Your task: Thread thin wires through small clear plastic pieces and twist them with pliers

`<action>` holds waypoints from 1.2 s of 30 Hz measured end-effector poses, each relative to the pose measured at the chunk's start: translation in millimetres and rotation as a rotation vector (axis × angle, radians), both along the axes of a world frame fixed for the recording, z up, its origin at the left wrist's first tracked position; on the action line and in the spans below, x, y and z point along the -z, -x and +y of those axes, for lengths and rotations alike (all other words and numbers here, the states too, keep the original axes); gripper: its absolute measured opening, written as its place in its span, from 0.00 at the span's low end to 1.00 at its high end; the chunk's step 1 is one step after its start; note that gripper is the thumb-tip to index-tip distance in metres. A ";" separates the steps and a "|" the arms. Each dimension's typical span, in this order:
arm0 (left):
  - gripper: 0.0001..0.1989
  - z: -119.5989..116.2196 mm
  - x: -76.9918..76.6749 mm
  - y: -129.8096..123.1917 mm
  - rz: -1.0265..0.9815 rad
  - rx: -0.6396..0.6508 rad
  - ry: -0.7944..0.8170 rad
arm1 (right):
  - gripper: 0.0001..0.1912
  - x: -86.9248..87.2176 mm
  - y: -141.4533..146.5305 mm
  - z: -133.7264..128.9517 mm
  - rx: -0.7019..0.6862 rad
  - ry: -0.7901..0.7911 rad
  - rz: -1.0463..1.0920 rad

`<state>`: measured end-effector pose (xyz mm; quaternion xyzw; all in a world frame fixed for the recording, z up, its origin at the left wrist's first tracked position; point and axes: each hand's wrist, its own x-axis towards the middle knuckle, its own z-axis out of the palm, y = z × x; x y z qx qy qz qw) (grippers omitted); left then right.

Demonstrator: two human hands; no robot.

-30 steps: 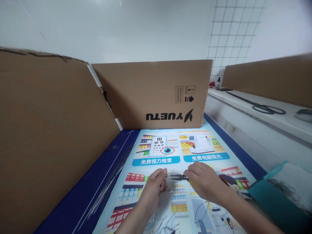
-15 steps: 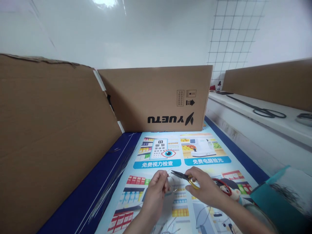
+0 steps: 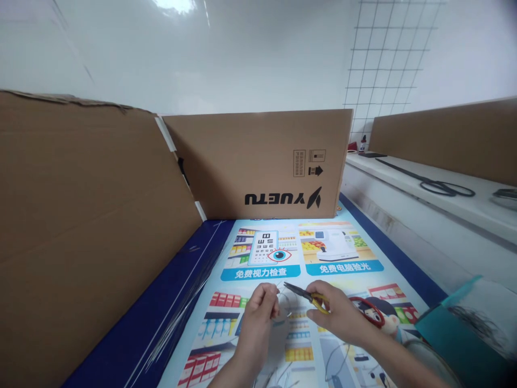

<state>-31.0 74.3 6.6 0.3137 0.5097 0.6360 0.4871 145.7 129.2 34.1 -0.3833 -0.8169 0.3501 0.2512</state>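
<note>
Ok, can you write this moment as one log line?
left hand: pinching thin wire | right hand: holding yellow-handled pliers | pliers' tip: pointing toward left hand, wire contact unclear | below: printed sheet

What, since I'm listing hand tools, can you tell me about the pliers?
The pliers have slim, dark, metal-looking jaws that taper to narrow tips, and yellow handles that look coated and stand apart from each other. The right hand grips the handles, hiding part of them. The pliers slant, tips up and to the left in the picture, toward the fingertips of the left hand, above the printed sheet. Whether the tips touch anything is too small to tell.
</note>
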 end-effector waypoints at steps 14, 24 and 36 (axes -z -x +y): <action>0.12 5.8 -4.7 11.2 -0.151 0.336 0.019 | 0.04 2.0 -4.3 12.2 0.017 0.268 0.177; 0.09 5.3 -4.8 11.5 0.067 0.349 -0.033 | 0.12 -27.5 -28.4 14.4 0.102 -0.321 -0.267; 0.06 7.5 -1.0 9.9 0.100 0.356 -0.044 | 0.17 -38.9 -23.7 -2.8 -0.098 -0.459 -0.434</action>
